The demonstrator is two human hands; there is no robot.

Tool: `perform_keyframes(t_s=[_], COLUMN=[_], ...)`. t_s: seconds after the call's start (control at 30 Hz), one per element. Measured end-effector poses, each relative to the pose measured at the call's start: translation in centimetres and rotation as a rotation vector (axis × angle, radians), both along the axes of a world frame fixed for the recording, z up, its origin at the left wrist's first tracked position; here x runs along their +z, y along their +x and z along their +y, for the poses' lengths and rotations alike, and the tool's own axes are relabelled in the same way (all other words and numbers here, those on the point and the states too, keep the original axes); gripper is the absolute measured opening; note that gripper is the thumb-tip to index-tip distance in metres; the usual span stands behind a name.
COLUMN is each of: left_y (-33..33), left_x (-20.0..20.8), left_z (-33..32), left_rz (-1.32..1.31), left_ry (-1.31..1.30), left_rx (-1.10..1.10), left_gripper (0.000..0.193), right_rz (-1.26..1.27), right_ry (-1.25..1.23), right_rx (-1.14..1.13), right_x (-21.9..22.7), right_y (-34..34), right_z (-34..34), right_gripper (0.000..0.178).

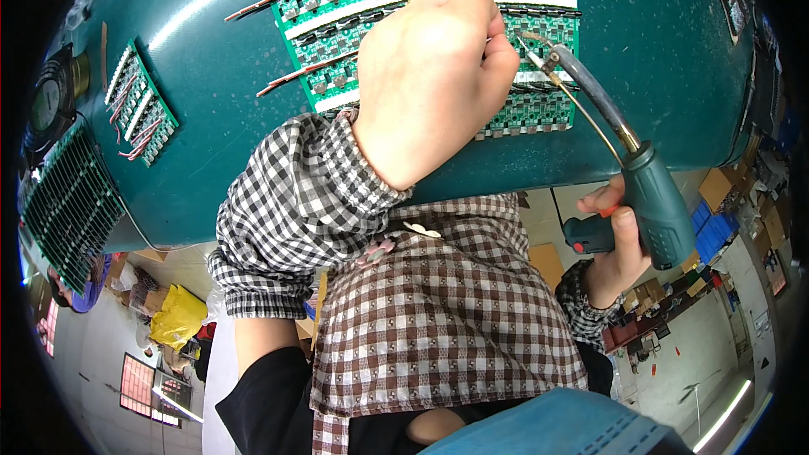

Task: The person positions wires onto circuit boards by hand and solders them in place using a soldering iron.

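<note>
We see a green panel of small circuit boards (539,114) lying flat at the upper centre of the frame, red wires fanning off its left edge. A teal soldering gun (653,198) sits at centre right, its curved metal tip (548,59) touching the panel's right part.

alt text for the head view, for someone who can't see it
A right hand aims a green soldering gun at a panel of green circuit boards on a teal table, while the fisted left hand rests on the panel.
</note>
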State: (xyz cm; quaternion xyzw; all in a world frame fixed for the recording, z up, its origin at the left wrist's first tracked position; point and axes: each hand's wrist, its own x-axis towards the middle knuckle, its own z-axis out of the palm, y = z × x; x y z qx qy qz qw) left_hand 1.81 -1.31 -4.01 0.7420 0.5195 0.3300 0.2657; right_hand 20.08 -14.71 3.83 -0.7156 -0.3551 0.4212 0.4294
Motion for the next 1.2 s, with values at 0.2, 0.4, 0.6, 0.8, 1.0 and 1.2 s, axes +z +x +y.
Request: perform_keyframes(t_s=[0.2,0.4,0.6,0.8,1.0,1.2], left_y=[-0.13,-0.38,-0.24,-0.19,-0.09,-0.06], left_x=[0.07,0.02,-0.21,-0.48,-0.43,-0.55], left_z=[-0.05,-0.14,-0.33,-0.47,-0.58,-0.63], left_rz=[0.012,0.028,0.018,0.004,0.014,0.007], left_ry=[-0.002,0.008,0.029,0.043,0.047,0.062], left_rx=[-0.004,-0.025,-0.006,0.005,0.023,0.028], left_gripper=[0.010,0.011,0.012,0.012,0.012,0.013], right_rz=[-0.007,0.048,0.023,0.017,0.013,-0.001], right_ry=[0.004,0.006,-0.027,-0.043,-0.044,-0.049], right_rx=[-0.014,-0.044,-0.034,-0.026,-0.025,-0.035], right_x=[0.02,0.03,-0.13,0.00,0.00,-0.06], right_y=[-0.06,0.03,-0.16,-0.26,-0.36,-0.51], right_z=[-0.20,-0.44,-0.63,-0.54,-0.55,-0.51], right_gripper=[0.048,0.042,0.047,0.046,0.046,0.046])
